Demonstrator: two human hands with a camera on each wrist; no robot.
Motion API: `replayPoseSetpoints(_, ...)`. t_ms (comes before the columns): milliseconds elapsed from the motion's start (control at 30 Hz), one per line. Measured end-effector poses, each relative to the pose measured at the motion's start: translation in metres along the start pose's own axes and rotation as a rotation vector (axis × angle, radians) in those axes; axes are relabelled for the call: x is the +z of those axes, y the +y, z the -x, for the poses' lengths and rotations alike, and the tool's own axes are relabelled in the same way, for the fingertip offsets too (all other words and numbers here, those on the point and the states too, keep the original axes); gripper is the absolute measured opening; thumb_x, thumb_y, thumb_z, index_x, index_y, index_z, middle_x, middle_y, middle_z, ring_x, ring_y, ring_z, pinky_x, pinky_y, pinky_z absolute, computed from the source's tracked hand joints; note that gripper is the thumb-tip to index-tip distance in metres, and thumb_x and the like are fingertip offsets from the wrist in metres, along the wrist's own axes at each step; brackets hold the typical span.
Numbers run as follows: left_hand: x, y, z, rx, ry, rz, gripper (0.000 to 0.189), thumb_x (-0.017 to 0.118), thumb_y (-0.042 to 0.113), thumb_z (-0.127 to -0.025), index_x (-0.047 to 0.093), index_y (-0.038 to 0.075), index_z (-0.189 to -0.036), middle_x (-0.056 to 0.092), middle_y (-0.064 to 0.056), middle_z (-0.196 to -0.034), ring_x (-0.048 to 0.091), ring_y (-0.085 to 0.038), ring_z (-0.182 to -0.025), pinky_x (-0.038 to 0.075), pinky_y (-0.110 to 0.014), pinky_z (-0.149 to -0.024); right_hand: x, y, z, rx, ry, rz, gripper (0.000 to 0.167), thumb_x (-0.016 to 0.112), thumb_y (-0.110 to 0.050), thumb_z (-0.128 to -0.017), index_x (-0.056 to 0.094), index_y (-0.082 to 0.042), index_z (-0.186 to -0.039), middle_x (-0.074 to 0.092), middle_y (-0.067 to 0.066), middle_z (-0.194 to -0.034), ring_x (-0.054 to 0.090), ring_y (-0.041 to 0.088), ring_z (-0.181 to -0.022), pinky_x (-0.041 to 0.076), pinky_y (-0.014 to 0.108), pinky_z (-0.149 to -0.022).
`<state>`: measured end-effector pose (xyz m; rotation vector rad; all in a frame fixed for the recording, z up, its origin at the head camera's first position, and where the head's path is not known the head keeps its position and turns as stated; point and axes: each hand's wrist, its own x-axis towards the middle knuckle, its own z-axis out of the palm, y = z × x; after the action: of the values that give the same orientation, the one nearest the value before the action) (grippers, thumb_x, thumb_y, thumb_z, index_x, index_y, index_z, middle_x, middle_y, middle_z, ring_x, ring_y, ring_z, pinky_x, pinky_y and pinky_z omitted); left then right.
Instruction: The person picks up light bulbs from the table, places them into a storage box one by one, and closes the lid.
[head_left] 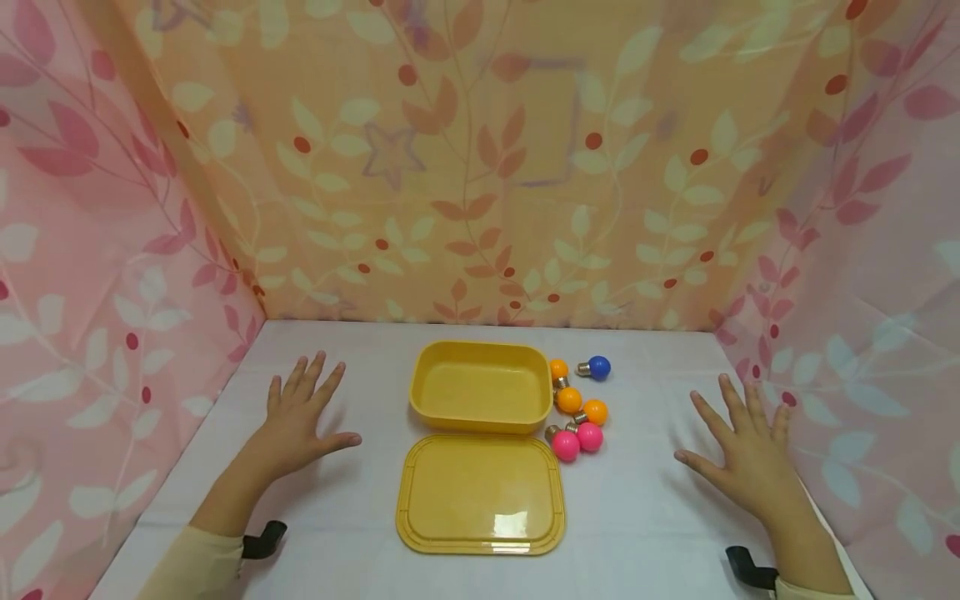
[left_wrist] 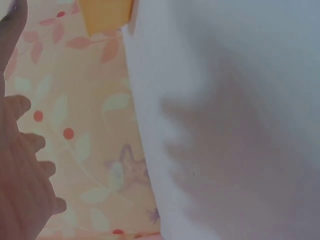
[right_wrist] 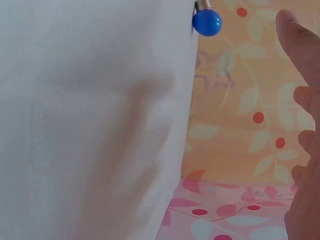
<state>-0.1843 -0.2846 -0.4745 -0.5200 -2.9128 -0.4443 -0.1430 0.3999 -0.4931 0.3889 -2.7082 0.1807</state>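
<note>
My left hand (head_left: 300, 421) is over the left side of the white table, fingers spread, holding nothing. On the far right, my right hand (head_left: 750, 454) is likewise spread and holds nothing. Between them stands a yellow rectangular container (head_left: 480, 387), with its inside bare. A matching yellow lid (head_left: 480, 492) lies flat in front of it. Right of the container sit several small light bulbs: orange ones (head_left: 596, 412), two pink ones (head_left: 566, 446) and a blue one (head_left: 599, 367) at the back. The blue bulb (right_wrist: 207, 22) also shows at the top of the right wrist view.
A white cloth (head_left: 645, 517) covers the table. Patterned fabric walls enclose it: an orange back curtain (head_left: 465, 250) and pink side curtains (head_left: 90, 333). Black wrist mounts (head_left: 264, 540) stick out at both sleeves.
</note>
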Motion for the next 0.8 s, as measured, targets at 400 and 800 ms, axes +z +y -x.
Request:
replayPoseSetpoints(400,0.014,0.028,-0.027,0.046,-0.041,0.298,0.12,0.083,0.058,-0.079,0.01,0.021,-0.167,0.0,-0.013,-0.173,-0.004,-0.042,-0.158,-0.001,-0.068,-0.124,0.003,-0.016,-0.009,-0.031,0.044,-0.061,0.098,0.086,-0.051,-0.073,0.043,-0.024,-0.157,0.017,0.017,-0.171,0.001,0.043,-0.158,-0.014,0.076,-0.116)
replayPoseSetpoints(800,0.044,0.045,-0.047,-0.002,-0.075,0.553,0.111,0.082,0.046,-0.086,0.006,0.032,-0.166,0.0,-0.008,-0.174,0.003,-0.04,-0.158,0.015,-0.075,-0.118,0.014,-0.036,-0.018,-0.029,0.057,-0.185,0.093,0.087,-0.044,-0.077,0.045,-0.021,-0.156,0.028,0.019,-0.166,0.017,0.046,-0.154,-0.005,0.075,-0.12)
